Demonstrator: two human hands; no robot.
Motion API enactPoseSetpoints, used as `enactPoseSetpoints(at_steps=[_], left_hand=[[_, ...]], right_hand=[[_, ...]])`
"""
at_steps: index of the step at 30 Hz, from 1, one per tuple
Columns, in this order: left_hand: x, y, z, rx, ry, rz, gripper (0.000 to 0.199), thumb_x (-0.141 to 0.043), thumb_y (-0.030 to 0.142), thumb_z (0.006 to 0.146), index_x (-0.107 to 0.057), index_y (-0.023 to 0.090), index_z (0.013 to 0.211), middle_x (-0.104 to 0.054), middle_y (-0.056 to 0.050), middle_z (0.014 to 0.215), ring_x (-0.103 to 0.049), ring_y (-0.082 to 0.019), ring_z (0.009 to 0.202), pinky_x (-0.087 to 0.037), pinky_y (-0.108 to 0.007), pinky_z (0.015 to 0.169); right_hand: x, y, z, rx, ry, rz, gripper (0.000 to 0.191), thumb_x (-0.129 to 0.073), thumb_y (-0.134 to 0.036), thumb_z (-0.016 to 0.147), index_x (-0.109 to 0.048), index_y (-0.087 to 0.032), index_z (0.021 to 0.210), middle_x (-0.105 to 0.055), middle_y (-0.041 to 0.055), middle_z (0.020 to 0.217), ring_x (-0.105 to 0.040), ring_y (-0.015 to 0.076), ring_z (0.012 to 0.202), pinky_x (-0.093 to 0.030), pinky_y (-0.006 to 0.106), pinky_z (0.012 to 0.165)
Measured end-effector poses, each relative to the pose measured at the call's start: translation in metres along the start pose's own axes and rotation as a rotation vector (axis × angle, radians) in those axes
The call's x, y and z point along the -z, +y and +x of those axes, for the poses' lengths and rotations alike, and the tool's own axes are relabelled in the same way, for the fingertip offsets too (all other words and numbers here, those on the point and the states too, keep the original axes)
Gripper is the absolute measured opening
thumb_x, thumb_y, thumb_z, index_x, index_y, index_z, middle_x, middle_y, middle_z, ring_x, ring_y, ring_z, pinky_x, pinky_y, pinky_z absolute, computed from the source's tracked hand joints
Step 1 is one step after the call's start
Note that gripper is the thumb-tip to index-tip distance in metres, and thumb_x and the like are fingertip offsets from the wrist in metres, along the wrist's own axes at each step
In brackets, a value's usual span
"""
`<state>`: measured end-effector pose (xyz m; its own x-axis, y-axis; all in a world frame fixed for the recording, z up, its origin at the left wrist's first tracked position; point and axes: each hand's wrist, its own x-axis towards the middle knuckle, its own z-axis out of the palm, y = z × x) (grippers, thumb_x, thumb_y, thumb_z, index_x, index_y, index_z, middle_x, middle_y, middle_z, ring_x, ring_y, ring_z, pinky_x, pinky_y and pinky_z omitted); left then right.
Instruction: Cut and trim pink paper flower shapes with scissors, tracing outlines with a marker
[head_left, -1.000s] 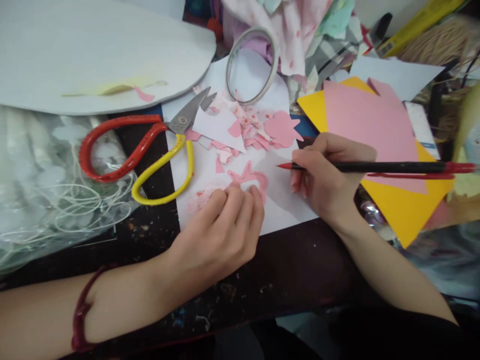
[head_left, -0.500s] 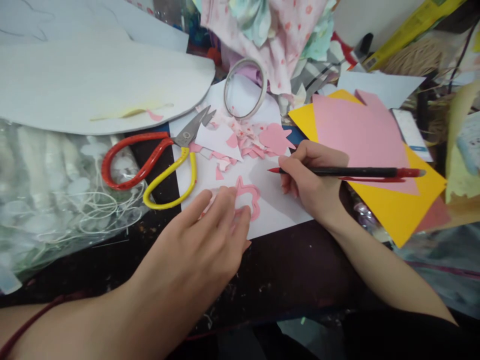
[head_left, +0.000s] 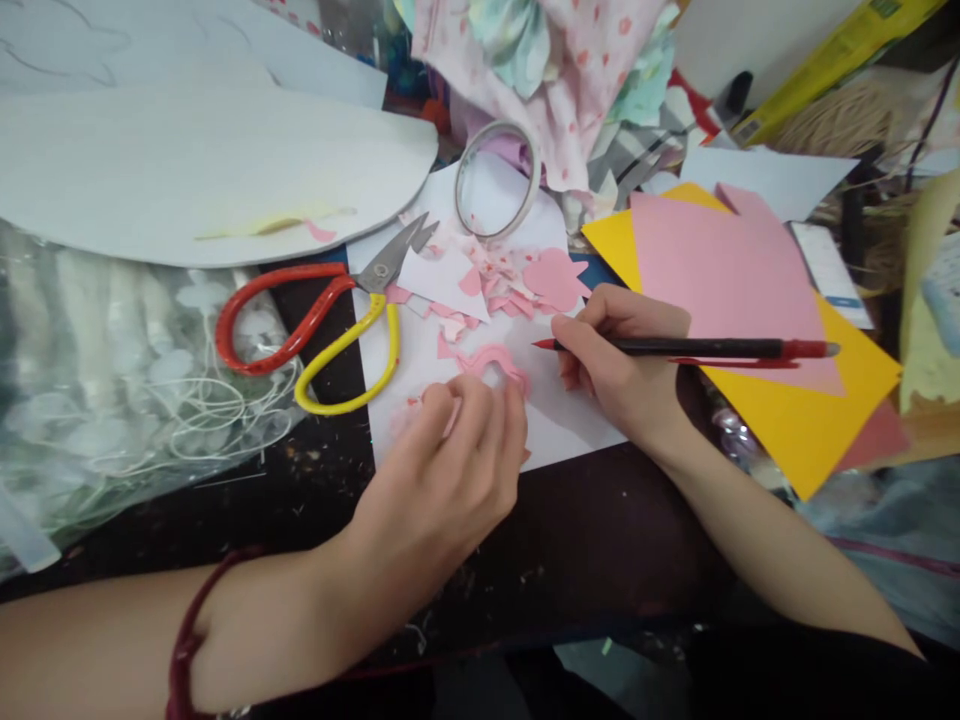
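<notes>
My left hand [head_left: 457, 465] is over the white paper [head_left: 577, 415], its fingers curled and closed on a thin pink paper cutout [head_left: 491, 358] with a wavy edge. The fingers hide the cutout's lower part. My right hand [head_left: 619, 355] grips a black pen [head_left: 705, 347] with a red tip, which points left, just above the paper and apart from the cutout. Scissors [head_left: 382, 270] with one red and one yellow handle lie open left of the paper's middle. Behind the hands is a heap of pink scraps [head_left: 510, 290], with a pink cloud-like shape [head_left: 555, 280] at its right.
A tape roll [head_left: 534, 185] stands behind the scraps. Pink [head_left: 735, 265] and yellow sheets [head_left: 806, 440] lie at the right, near a phone-like white slab [head_left: 829, 270]. White foam board [head_left: 225, 170] and a clear plastic bag [head_left: 112, 400] fill the left. Patterned cloth [head_left: 547, 100] is heaped at the back.
My left hand has moved slightly right and its fingers have drawn together on the pink cutout, which has turned and shifted. My right hand holds the pen almost in the same place.
</notes>
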<state>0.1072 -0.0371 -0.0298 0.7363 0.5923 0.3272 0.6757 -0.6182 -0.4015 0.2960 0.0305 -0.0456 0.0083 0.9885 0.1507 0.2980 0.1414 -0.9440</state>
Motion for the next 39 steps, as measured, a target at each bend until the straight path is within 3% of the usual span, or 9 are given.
enactPoseSetpoints(at_steps=[6, 11, 16, 29, 39], left_hand=[[-0.004, -0.003, -0.009, -0.043, 0.027, 0.038, 0.036, -0.059, 0.032, 0.095, -0.069, 0.006, 0.118, -0.074, -0.013, 0.1, -0.068, -0.025, 0.094, -0.054, -0.037, 0.085], [-0.011, -0.001, -0.011, -0.022, 0.041, -0.003, 0.046, -0.056, 0.038, 0.097, -0.063, 0.006, 0.13, -0.071, -0.018, 0.12, -0.067, -0.029, 0.107, -0.054, -0.041, 0.087], [-0.015, -0.001, -0.008, 0.038, 0.029, -0.085, 0.047, -0.054, 0.04, 0.098, -0.064, 0.007, 0.129, -0.071, -0.02, 0.122, -0.069, -0.029, 0.109, -0.055, -0.041, 0.088], [-0.018, -0.001, -0.01, 0.009, 0.028, -0.084, 0.049, -0.057, 0.036, 0.096, -0.061, 0.001, 0.131, -0.069, -0.025, 0.122, -0.069, -0.031, 0.107, -0.056, -0.04, 0.088], [-0.018, 0.0, -0.013, -0.009, 0.016, -0.074, 0.051, -0.058, 0.033, 0.095, -0.058, -0.002, 0.133, -0.068, -0.027, 0.122, -0.069, -0.033, 0.107, -0.056, -0.04, 0.09]], right_hand=[[-0.002, 0.0, 0.003, -0.013, -0.074, 0.032, 0.033, -0.072, -0.023, 0.085, -0.055, -0.022, 0.057, -0.057, -0.0042, 0.049, -0.049, 0.009, 0.038, -0.035, 0.026, 0.038], [-0.011, 0.0, 0.008, -0.021, -0.126, 0.076, 0.032, -0.069, -0.023, 0.086, -0.055, -0.021, 0.058, -0.06, -0.0039, 0.051, -0.051, 0.0088, 0.039, -0.038, 0.024, 0.039], [-0.015, -0.002, 0.01, -0.088, -0.192, 0.053, 0.03, -0.068, -0.018, 0.085, -0.057, -0.02, 0.057, -0.059, -0.0045, 0.048, -0.051, 0.008, 0.037, -0.037, 0.022, 0.037], [-0.017, -0.001, 0.01, -0.091, -0.179, -0.03, 0.033, -0.069, -0.026, 0.087, -0.057, -0.021, 0.057, -0.057, -0.004, 0.046, -0.045, 0.0072, 0.034, -0.034, 0.025, 0.036], [-0.017, -0.002, 0.01, -0.085, -0.173, -0.037, 0.032, -0.068, -0.019, 0.086, -0.057, -0.022, 0.057, -0.057, -0.0034, 0.047, -0.048, 0.0095, 0.035, -0.033, 0.027, 0.036]])
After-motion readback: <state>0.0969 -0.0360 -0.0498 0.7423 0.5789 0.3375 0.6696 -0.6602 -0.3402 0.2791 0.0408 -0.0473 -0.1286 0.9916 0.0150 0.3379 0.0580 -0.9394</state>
